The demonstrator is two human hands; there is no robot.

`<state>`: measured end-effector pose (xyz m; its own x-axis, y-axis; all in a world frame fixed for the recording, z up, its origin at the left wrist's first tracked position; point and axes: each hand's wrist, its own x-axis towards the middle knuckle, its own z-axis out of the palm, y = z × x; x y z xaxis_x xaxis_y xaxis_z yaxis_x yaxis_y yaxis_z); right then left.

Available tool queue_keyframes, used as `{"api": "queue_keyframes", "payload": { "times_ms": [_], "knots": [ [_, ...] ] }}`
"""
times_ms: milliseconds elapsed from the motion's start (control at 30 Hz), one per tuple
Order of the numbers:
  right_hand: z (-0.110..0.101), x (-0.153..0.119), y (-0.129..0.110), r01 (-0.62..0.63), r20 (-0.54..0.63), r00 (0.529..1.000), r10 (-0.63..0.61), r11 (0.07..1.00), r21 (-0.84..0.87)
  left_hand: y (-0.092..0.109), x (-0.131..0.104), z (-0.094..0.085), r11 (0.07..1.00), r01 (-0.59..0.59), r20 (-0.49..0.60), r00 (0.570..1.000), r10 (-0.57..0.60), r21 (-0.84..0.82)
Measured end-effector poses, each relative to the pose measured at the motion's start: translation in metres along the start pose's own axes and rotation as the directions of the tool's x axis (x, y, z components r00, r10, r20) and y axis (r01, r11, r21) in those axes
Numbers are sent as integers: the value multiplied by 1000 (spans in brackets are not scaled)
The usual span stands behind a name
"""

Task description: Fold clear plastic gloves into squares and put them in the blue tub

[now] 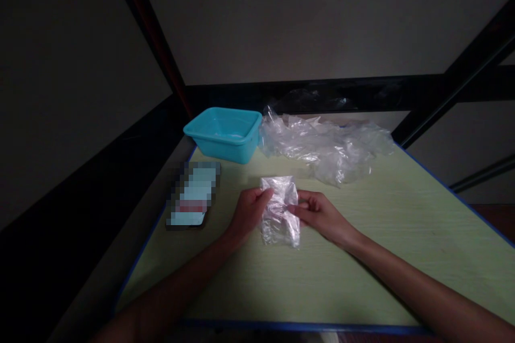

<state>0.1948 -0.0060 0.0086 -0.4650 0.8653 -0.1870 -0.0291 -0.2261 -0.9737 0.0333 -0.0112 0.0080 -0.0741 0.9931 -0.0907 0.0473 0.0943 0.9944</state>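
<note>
A folded clear plastic bag (281, 225), crinkled and shiny, is held between my two hands over the middle of the table. My left hand (250, 210) grips its left edge, with the thumb on top and the other fingers mostly hidden. On the opposite edge, my right hand (319, 214) pinches the plastic between thumb and fingers. The lower end of the bag hangs free of both hands, towards me.
A turquoise plastic basin (225, 142) stands at the back left of the pale green table (378, 209) with blue edging. Loose clear plastic bags (333, 147) lie heaped at the back right. A blurred-out phone-like object (197, 193) lies at the left edge.
</note>
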Motion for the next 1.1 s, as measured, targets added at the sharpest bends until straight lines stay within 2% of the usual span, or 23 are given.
{"api": "queue_keyframes", "payload": {
  "times_ms": [133,400,667,900,1100],
  "knots": [
    [-2,1,0,34,-94,995,-37,999,-34,-2,2,-1,1000,4,52,999,-3,-23],
    [-5,2,1,58,-139,988,-66,996,-64,5,-1,-4,988,86,196,979,-60,-125],
    [-10,4,2,54,-138,989,-62,997,-63,0,2,-4,988,84,85,994,-73,-133],
    [-14,5,-1,68,-133,988,-73,997,-41,5,1,-5,990,71,82,995,-61,-125],
    [-13,5,-3,56,-166,985,-35,991,122,8,1,-8,996,47,117,992,-37,-80]
  ]
}}
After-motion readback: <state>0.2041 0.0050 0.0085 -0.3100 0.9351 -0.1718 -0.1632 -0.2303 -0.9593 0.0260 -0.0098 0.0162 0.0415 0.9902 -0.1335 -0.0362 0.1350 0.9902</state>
